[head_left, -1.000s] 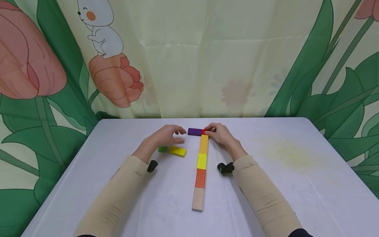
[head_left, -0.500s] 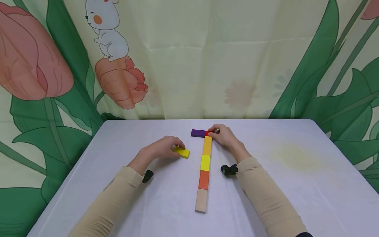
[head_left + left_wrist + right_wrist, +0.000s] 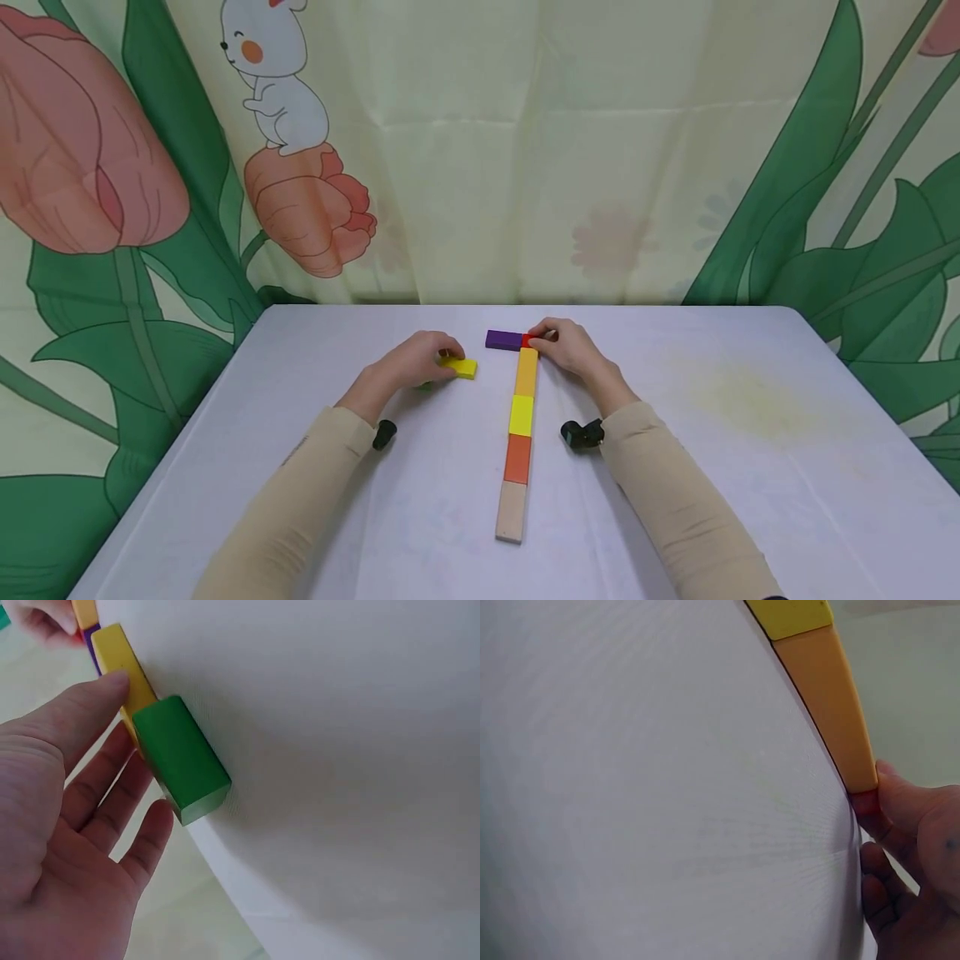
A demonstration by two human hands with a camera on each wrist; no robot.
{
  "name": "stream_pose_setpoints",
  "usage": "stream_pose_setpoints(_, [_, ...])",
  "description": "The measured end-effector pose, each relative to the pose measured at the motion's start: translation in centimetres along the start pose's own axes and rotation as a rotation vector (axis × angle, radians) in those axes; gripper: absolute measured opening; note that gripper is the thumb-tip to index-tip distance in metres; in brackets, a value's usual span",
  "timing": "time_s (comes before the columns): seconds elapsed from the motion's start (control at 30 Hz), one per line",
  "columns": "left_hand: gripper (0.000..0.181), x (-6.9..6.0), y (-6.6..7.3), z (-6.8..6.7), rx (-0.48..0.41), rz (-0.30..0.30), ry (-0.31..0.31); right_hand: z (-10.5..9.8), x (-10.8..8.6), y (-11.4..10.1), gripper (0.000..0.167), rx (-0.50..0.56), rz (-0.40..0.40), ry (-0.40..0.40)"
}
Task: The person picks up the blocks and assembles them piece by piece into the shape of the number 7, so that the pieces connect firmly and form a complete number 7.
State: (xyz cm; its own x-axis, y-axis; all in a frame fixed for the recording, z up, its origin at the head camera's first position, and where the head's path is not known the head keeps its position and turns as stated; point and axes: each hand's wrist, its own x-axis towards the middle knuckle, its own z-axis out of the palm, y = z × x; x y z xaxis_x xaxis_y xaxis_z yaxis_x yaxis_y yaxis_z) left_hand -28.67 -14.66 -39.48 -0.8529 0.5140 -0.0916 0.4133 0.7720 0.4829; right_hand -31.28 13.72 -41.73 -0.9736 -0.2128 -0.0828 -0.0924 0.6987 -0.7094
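Note:
My left hand (image 3: 422, 361) pinches a yellow block (image 3: 467, 368) between thumb and fingers, left of the row. Close beside that block, a green block (image 3: 181, 757) shows in the left wrist view; the head view has it mostly hidden under the hand. My right hand (image 3: 567, 343) pinches a small red block (image 3: 528, 341) at the far end of the row. Touching the red block on its left is a purple block (image 3: 504, 340). Nearer me, the row runs through an orange-yellow block (image 3: 527, 372), another yellow block (image 3: 521, 415), an orange block (image 3: 517, 458) and a plain wood block (image 3: 511, 512).
A white cloth covers the table (image 3: 675, 483). Behind its far edge hangs a curtain (image 3: 465, 167) printed with flowers and a rabbit. Black wrist cameras sit by both cuffs, the right one (image 3: 581, 434) close to the row.
My left hand came down onto the loose yellow block, gripped it and shifted it away from me, toward the purple block's level. The right hand stays at the red block.

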Motion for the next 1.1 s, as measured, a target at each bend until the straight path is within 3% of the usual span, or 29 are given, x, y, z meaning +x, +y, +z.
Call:
stream_pose_setpoints(0.17, [0.026, 1.2, -0.5, -0.3, -0.001, 0.001, 0.027, 0.1, -0.1, 0.1, 0.025, 0.006, 0.004, -0.002])
stream_pose_setpoints(0.5, [0.027, 3.1, -0.3, -1.0, -0.003, -0.061, 0.039, 0.1, -0.1, 0.2, 0.024, 0.01, 0.0, 0.0])
stream_pose_setpoints(1.1, [0.026, 4.4, 0.1, -1.2, 0.014, -0.052, 0.066, 0.0, 0.0, 0.3, 0.024, 0.001, -0.036, 0.013])
